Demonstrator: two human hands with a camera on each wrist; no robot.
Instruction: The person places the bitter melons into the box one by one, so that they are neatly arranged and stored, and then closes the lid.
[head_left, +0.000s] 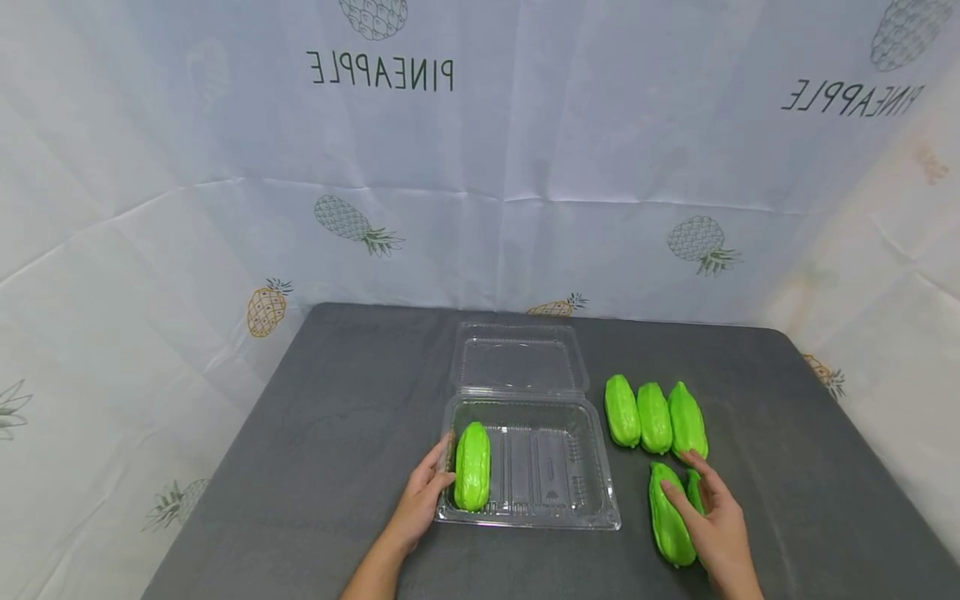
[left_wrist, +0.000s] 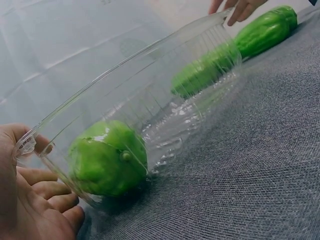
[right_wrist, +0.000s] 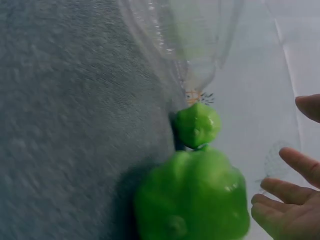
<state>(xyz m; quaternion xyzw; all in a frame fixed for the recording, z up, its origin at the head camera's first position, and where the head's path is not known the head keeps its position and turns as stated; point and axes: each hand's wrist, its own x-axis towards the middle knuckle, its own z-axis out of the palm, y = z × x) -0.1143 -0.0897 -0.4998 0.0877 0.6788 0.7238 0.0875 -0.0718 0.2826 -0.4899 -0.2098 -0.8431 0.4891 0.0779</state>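
Six green vegetables here, count them: one in the box, five out on the grey table [head_left: 360, 400]. There's one clear plastic container [head_left: 528, 525], its one clear lid [head_left: 517, 367] folded open on the far side.

The lone boxed vegetable [head_left: 472, 467] lies lengthwise along the container's left wall, and right there is the left hand [head_left: 422, 500], just beside it, thumb and fingers pinching the left rim.

Over to the right of the box: three in a row, a left one [head_left: 622, 410], a middle one [head_left: 655, 418] and a right one [head_left: 687, 421], side by side, all beyond the right hand. Nearer the person, two more: a front vegetable [head_left: 670, 517] and a half-hidden vegetable [head_left: 695, 492], mostly covered by the hand.

And the right hand [head_left: 716, 533]! It's spread, thumb well away from the fingers, poised over that nearer pair. The thumb reaches across the front vegetable, a fingertip comes close to the row's right one; I cannot tell whether either touches. Behind it all hangs one pale curtain [head_left: 487, 142], "PINEAPPLE" on it twice, reading backwards.
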